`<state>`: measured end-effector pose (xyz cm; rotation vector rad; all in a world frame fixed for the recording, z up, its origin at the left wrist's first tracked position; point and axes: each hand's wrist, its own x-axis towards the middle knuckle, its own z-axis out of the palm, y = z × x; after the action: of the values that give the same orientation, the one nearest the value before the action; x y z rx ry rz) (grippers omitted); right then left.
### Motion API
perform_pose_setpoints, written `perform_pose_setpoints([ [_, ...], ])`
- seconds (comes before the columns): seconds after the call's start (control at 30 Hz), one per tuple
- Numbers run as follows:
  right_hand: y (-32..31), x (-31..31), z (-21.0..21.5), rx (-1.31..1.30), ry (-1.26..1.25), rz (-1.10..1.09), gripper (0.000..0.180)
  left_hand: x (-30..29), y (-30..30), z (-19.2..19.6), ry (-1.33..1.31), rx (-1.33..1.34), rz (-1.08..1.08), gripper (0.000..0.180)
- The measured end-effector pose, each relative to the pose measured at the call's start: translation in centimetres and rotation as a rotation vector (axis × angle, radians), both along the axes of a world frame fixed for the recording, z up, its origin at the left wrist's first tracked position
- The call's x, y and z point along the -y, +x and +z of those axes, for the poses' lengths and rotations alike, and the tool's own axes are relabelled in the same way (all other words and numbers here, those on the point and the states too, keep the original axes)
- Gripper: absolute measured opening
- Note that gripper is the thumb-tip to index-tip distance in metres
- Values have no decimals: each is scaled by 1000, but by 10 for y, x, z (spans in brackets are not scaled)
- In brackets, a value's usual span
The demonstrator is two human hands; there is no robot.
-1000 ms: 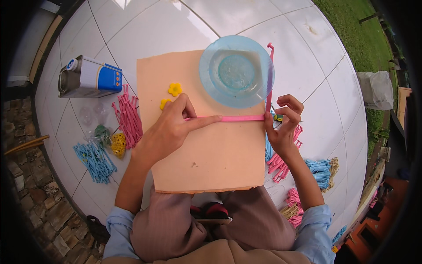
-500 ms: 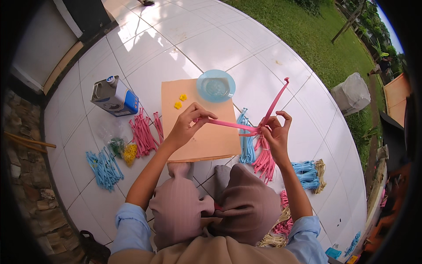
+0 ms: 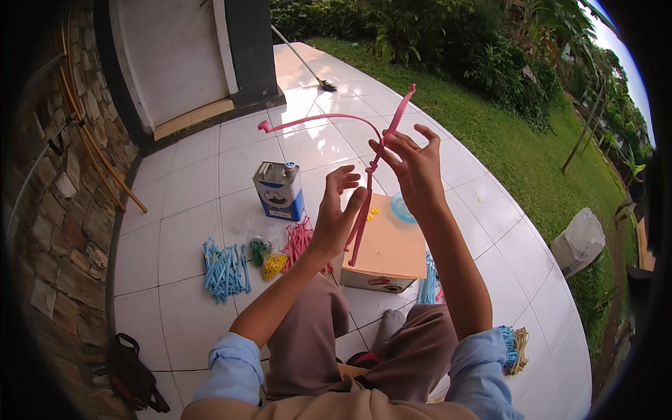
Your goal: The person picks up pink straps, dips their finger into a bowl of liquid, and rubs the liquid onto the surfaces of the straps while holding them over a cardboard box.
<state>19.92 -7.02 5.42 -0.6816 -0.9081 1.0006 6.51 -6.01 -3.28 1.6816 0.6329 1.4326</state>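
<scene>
In front of my chest, several long pink strips (image 3: 315, 119) with knobbed ends are joined at a small knot (image 3: 372, 166). My right hand (image 3: 414, 161) pinches them just above the knot between thumb and forefinger, other fingers raised. One strip arches off to the left, another points up, and two tails (image 3: 360, 227) hang down. Beside those tails is my left hand (image 3: 337, 217), thumb and fingers apart; whether its thumb touches a tail is unclear. Below stands a cardboard-topped box (image 3: 392, 245), with small yellow flower shapes (image 3: 373, 213) and a light-blue plate (image 3: 402, 208) on it.
Left of the box are a metal can (image 3: 278, 192), pink strips (image 3: 297, 238), blue strips (image 3: 226, 269) and a bag of yellow pieces (image 3: 274, 265). More blue strips (image 3: 429, 283) lie right of it. A black bag (image 3: 134, 374) rests by the stone wall.
Both hands have lifted the pink strips higher. My left hand has let go of the strip it held stretched, which now arches freely. The view has tilted up.
</scene>
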Motion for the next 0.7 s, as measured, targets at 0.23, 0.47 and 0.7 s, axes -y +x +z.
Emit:
perform_pose_setpoints([
  [0.23,-79,-62,-99,-401,-354,87,55,-84,-72,-25,-67,219,284,21],
  [0.47,-136,-41,-256,334,-169,-408,40,-103,-128,-123,-23,-324,388,19],
  [0.7,-168,-83,-372,273,-424,-17,41,-137,-117,-250,-625,-326,290,21],
])
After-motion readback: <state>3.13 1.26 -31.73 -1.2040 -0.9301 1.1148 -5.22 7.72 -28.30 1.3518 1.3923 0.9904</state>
